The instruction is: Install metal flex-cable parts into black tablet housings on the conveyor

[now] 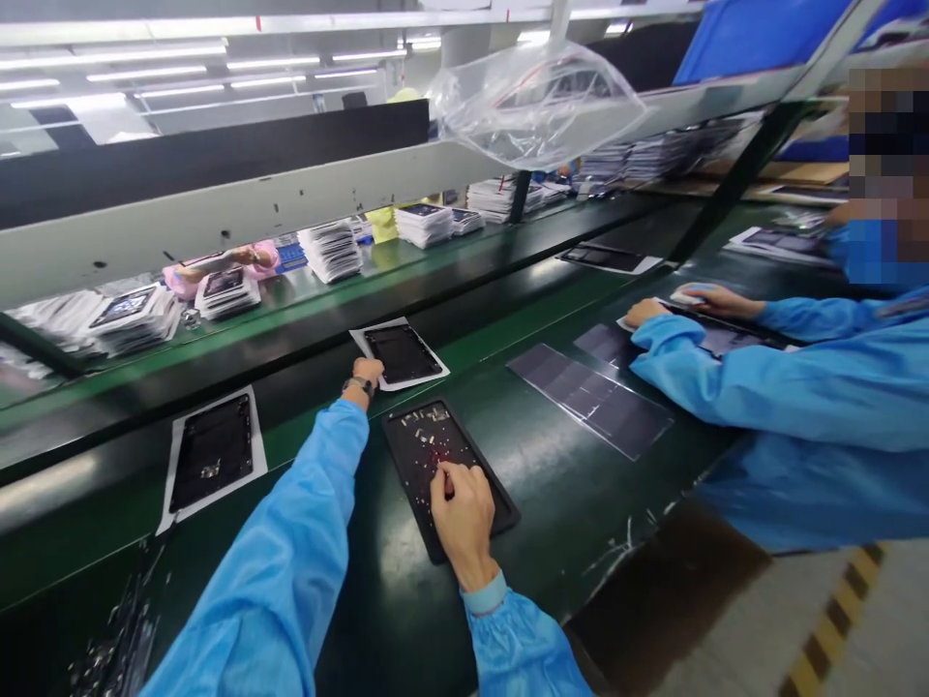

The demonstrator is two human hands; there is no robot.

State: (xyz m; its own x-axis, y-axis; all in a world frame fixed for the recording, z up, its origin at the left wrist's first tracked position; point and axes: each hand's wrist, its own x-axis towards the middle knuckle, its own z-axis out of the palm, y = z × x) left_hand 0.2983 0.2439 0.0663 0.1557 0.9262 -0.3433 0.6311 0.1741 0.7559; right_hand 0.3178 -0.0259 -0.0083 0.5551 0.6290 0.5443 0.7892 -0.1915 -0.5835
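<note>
- Black rectangular tablet back-shell (425, 455), open side up with small parts inside, lies on the dark green bench directly under the right hand (463, 511).
- Left hand (367, 373): arm stretched forward; the fingers are curled narrow on the near edge of the white paper sheet (361, 339) that carries a second black shell (402, 352). Whether the fingers pinch the sheet or only rest on it cannot be told.
- Right hand: closed into a loose fist, fingertips pressed down on the inner face of the near shell, beside a small red mark (437, 455). Whether it holds anything is hidden by the fingers.
- Judgement on the step: press straight down with the fingertips and keep the shell flat on the bench; a sideways push is likely to slide it.
- Left of the left arm, a third black shell on white paper (213, 450) rides the dark conveyor strip (87, 440).
- Beyond the hands, stacks of white-edged panels (330, 250) stand on the far bench.
- Right of the right hand, flat dark grey sheets (589, 397) lie on the green bench surface (552, 503).
- Farther right, a co-worker in a blue sleeve (762, 378) works at another panel.
- Overhead, a clear plastic bag (533, 102) hangs from the rail; ceiling strip lights (145, 73) illuminate the hall.
</note>
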